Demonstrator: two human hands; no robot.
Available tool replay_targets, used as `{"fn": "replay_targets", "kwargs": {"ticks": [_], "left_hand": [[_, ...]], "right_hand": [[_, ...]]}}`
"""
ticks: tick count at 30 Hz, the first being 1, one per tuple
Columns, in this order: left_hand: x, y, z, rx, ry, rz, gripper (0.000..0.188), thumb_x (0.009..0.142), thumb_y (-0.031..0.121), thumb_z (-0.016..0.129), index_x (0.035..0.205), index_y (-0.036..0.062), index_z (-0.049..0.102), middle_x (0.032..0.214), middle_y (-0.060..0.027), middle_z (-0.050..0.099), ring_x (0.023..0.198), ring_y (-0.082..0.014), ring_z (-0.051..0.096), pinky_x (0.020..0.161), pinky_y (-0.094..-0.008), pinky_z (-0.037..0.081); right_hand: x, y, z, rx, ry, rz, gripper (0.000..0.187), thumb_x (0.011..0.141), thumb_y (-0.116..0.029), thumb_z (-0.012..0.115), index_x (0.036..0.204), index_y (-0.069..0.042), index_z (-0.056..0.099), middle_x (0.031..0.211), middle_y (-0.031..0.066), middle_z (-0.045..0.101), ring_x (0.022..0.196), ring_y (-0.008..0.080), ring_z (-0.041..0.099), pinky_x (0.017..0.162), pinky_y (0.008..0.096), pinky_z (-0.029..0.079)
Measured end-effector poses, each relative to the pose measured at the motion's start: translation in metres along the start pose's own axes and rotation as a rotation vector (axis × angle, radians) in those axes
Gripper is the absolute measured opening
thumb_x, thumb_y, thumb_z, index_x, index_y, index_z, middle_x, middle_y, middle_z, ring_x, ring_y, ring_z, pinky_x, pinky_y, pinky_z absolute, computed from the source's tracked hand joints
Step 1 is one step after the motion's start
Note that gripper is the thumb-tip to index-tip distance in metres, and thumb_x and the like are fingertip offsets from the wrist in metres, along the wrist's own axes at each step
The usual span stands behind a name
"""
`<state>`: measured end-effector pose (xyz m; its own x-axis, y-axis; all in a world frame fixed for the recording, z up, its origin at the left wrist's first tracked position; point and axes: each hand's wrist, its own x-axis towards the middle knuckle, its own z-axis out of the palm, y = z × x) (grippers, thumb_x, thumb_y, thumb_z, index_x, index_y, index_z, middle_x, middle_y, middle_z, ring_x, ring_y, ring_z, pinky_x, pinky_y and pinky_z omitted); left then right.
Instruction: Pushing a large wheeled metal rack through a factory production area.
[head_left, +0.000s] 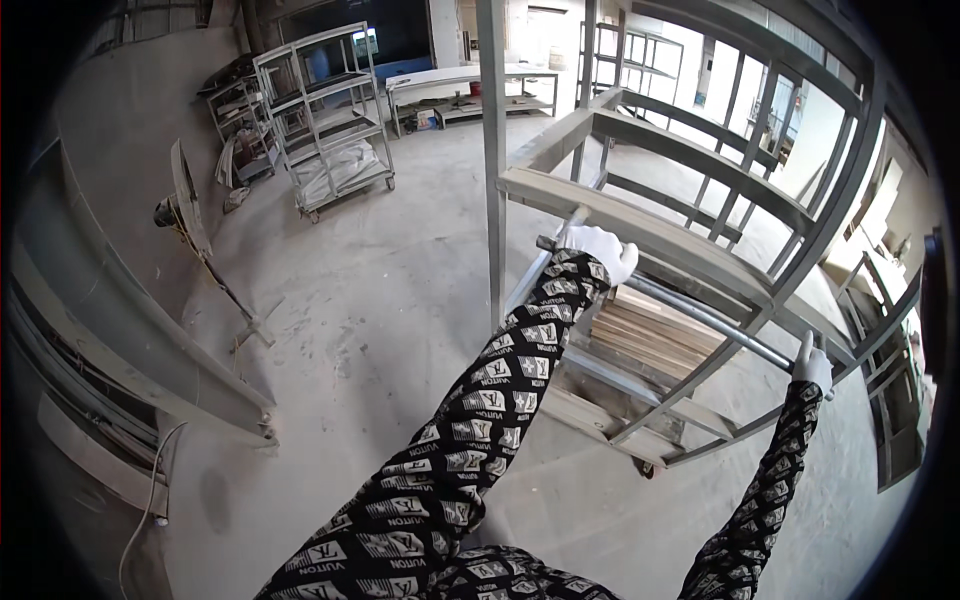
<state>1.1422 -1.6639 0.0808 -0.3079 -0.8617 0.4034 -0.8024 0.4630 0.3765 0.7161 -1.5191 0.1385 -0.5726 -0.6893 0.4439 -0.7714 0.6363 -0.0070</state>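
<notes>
A tall grey metal rack cart (640, 215) stands in front of me, with a round push bar (705, 318) across its near side. My left hand (600, 250), in a white glove, is closed round the bar near its left end. Close to the bar's right end, my right hand (814, 368), also gloved, is closed on it, one finger or thumb pointing up. A short pale stub (577, 215) shows just beyond my left hand; I cannot tell what it is. Stacked flat boards (660, 335) lie low on the cart. Dark patterned sleeves cover both arms.
A wheeled shelf rack (335, 120) stands at the far left, beside a long workbench (470, 74). A pedestal fan (190, 215) is on the left, behind a large metal beam (130, 330). More metal framing (880, 380) stands at the right. The floor (350, 400) is dusty concrete.
</notes>
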Motion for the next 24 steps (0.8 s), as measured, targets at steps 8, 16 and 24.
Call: {"fn": "replay_targets", "kwargs": {"ticks": [8, 16, 24], "left_hand": [[0.004, -0.011, 0.030, -0.072, -0.016, 0.026, 0.054, 0.089, 0.038, 0.034, 0.066, 0.0058, 0.072, 0.065, -0.0163, 0.066, 0.067, -0.0298, 0.067, 0.108, -0.0375, 0.032], [0.060, -0.051, 0.031, -0.053, 0.118, 0.133, 0.052, 0.087, 0.041, 0.038, 0.067, 0.0077, 0.072, 0.067, -0.0163, 0.066, 0.074, -0.0312, 0.067, 0.090, -0.0409, 0.048], [0.068, -0.075, 0.038, 0.042, 0.040, 0.034, 0.051, 0.087, 0.050, 0.040, 0.077, 0.0127, 0.074, 0.079, -0.0161, 0.068, 0.082, -0.0347, 0.066, 0.083, -0.0436, 0.051]], "right_hand": [[-0.008, 0.008, 0.014, 0.005, -0.050, 0.052, 0.073, 0.095, -0.056, 0.022, 0.082, -0.002, 0.069, 0.088, 0.0249, 0.066, 0.090, 0.0408, 0.062, 0.081, 0.0476, 0.046], [-0.006, -0.023, 0.008, -0.071, 0.093, 0.052, 0.074, 0.095, -0.056, 0.020, 0.081, -0.004, 0.069, 0.090, 0.0249, 0.065, 0.089, 0.0423, 0.062, 0.081, 0.0498, 0.045], [-0.070, -0.082, -0.007, -0.006, 0.396, -0.020, 0.061, 0.097, -0.042, 0.032, 0.064, -0.006, 0.069, 0.069, 0.0197, 0.064, 0.082, 0.0333, 0.066, 0.077, 0.0421, 0.051]]}}
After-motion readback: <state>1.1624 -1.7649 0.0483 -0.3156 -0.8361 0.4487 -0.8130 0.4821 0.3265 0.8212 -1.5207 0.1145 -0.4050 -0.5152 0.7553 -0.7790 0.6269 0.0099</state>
